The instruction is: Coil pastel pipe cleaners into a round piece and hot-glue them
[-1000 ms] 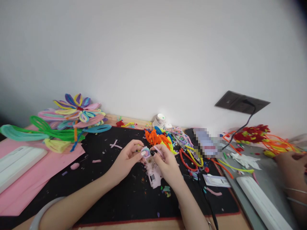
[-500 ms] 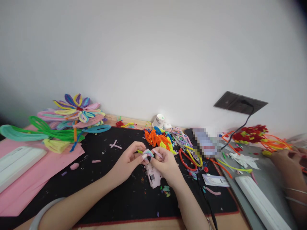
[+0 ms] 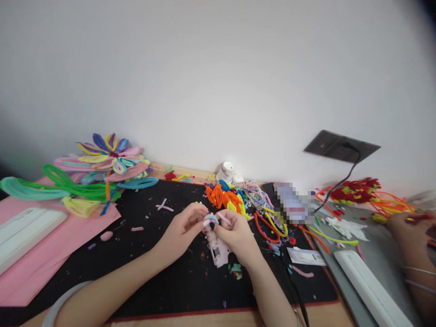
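A smooth, plastic-looking pink gadget [image 3: 222, 255] shows against a matt, cloth-like black mat [image 3: 163, 281] — with pale wood-look counter [image 3: 190, 322], fuzzy-piled flower [image 3: 127, 173], matt pink paper [image 3: 81, 231] and a dark, slightly glossy socket panel [image 3: 329, 146].

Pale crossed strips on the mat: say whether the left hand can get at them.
Probably yes: only black mat shows between the crossed strips and the left hand, though it looks busy with the pastel piece.

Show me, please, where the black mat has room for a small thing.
Nearly bare: the front of the black mat, between the left forearm and right forearm; also between the pink paper and left forearm. Crowded: beyond the right hand, around the orange bundle.
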A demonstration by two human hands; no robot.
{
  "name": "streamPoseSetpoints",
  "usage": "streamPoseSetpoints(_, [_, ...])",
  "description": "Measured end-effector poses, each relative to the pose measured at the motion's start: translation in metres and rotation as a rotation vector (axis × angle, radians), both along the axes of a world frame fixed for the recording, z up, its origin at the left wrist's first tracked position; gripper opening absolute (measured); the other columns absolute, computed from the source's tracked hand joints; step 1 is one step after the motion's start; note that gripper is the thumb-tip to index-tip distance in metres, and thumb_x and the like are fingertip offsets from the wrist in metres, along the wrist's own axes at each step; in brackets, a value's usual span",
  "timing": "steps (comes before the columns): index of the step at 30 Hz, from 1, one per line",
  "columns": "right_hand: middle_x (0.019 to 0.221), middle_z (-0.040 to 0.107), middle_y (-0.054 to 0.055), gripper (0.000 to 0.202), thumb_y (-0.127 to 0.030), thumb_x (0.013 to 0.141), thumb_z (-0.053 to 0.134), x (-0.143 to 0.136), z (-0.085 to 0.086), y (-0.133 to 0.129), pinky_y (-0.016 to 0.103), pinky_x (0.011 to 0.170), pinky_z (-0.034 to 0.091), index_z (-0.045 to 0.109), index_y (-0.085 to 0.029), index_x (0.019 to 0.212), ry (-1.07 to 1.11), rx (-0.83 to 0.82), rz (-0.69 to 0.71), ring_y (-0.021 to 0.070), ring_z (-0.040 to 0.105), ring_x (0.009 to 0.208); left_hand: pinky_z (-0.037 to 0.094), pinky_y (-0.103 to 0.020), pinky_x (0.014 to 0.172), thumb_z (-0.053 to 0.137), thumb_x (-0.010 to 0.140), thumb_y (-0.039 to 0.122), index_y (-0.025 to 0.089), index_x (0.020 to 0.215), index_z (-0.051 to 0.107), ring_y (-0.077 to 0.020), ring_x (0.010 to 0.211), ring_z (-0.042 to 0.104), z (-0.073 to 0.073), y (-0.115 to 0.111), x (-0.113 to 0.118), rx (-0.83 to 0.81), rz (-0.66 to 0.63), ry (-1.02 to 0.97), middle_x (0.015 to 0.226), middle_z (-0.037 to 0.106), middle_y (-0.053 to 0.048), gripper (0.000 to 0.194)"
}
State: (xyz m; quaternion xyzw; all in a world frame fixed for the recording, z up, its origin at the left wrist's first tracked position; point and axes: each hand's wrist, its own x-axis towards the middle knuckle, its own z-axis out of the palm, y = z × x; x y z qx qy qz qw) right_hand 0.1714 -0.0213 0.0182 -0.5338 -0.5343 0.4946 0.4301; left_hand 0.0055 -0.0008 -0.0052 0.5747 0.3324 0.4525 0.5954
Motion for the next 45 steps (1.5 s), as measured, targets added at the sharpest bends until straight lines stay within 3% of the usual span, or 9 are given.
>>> streamPoseSetpoints(9, [0.051,0.023,-0.011,0.008,-0.021,0.068,0.066,-0.0014,0.0035,-0.0001,0.02,0.043,0.015,0.06,-0.016,0.072,-0.031,-0.024,0.012,0.0057,0.018,0.046,0.051,-0.032,0.083,0.058,0.087,0.024,0.022,0.102,0.059,-0.0199,0.092,0.066,-0.0071,0.0005,-0.003,0.091,0.006,0.083,0.097,0.068,-0.004,0.015])
streamPoseSetpoints(19, [0.05,0.026,-0.011,0.009,-0.023,0.068,0.065,-0.0003,0.0038,0.0004,0.02,0.042,0.017,0.059,-0.017,0.071,-0.039,-0.027,0.011,0.006,0.019,0.045,0.053,-0.03,0.079,0.057,0.086,0.021,0.021,0.093,0.063,-0.0184,0.084,0.066,0.0002,0.0004,-0.0022,0.141,0.024,0.156,0.091,0.069,-0.003,0.009])
streamPoseSetpoints(25, [0.05,0.025,-0.011,0.009,-0.023,0.067,0.065,-0.0011,0.0029,0.0009,0.02,0.042,0.016,0.06,-0.017,0.072,-0.028,-0.034,0.007,0.0059,0.019,0.046,0.052,-0.034,0.088,0.057,0.086,0.021,0.022,0.104,0.058,-0.0202,0.094,0.067,-0.0046,-0.0002,-0.0035,0.142,0.046,0.134,0.097,0.069,-0.005,0.018])
streamPoseSetpoints(45, [0.05,0.026,-0.012,0.01,-0.022,0.069,0.066,-0.001,0.0028,0.0006,0.02,0.043,0.016,0.059,-0.015,0.072,-0.008,-0.057,0.013,0.0054,0.019,0.046,0.053,-0.03,0.081,0.057,0.086,0.022,0.021,0.094,0.062,-0.0182,0.087,0.067,0.0004,0.0002,-0.002,0.15,0.035,0.155,0.092,0.069,-0.003,0.009])
